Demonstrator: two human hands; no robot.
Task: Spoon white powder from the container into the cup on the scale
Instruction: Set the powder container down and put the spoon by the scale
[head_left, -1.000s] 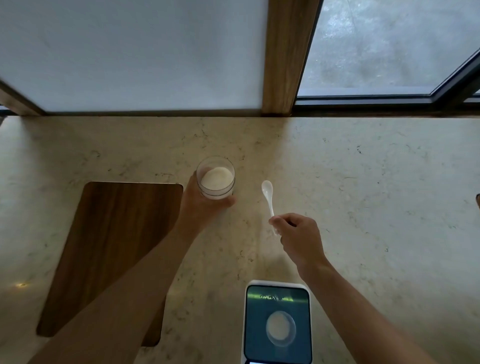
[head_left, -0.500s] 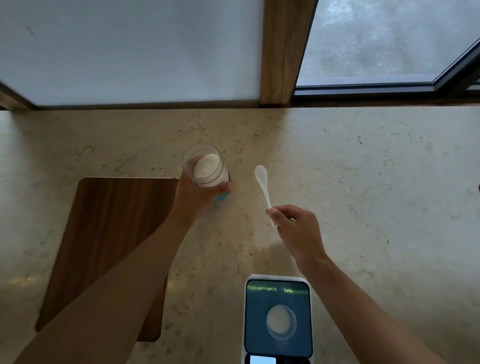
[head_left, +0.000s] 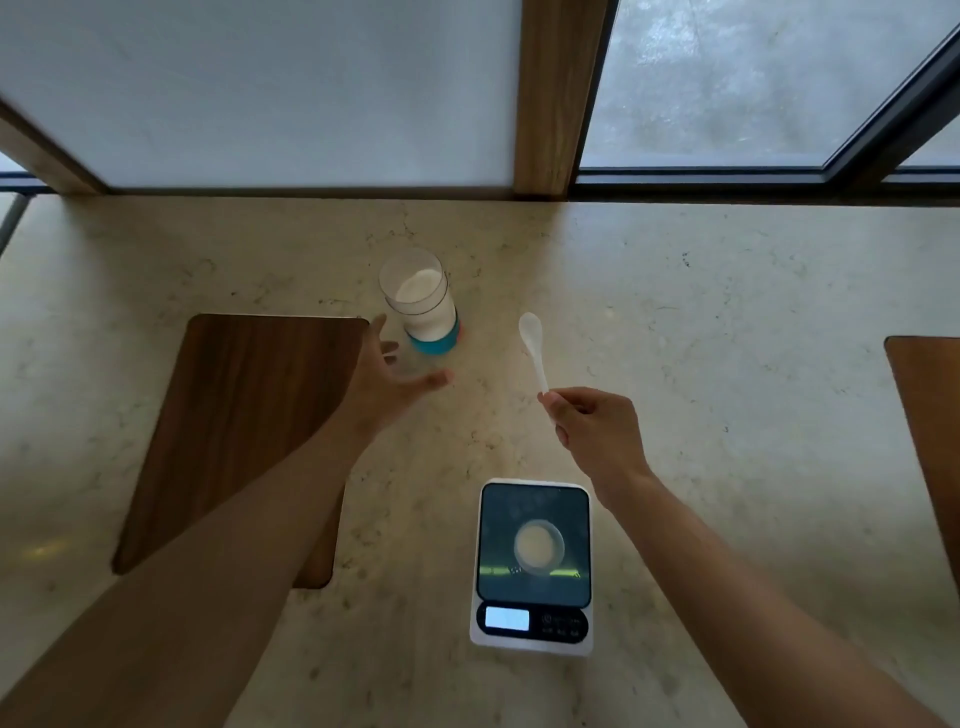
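Observation:
A clear container (head_left: 423, 306) with a blue base holds white powder and stands on the stone counter, leaning away in this wide view. My left hand (head_left: 387, 376) is just in front of it, fingers spread, not touching it. My right hand (head_left: 595, 428) pinches the handle end of a white plastic spoon (head_left: 532, 343), whose bowl looks bare and points away from me. Close to me sits a white kitchen scale (head_left: 532, 618) with a dark glass top and a lit display. A small clear cup (head_left: 538, 546) with white powder inside rests on the scale.
A dark wooden board (head_left: 234, 415) lies on the counter to the left, partly under my left forearm. Another wooden board (head_left: 930, 415) shows at the right edge. The pale stone counter (head_left: 727, 312) ends at a window frame behind.
My left hand has let go of the container and drawn back toward me with fingers apart. The container now stands alone on the counter. My right hand still holds the spoon.

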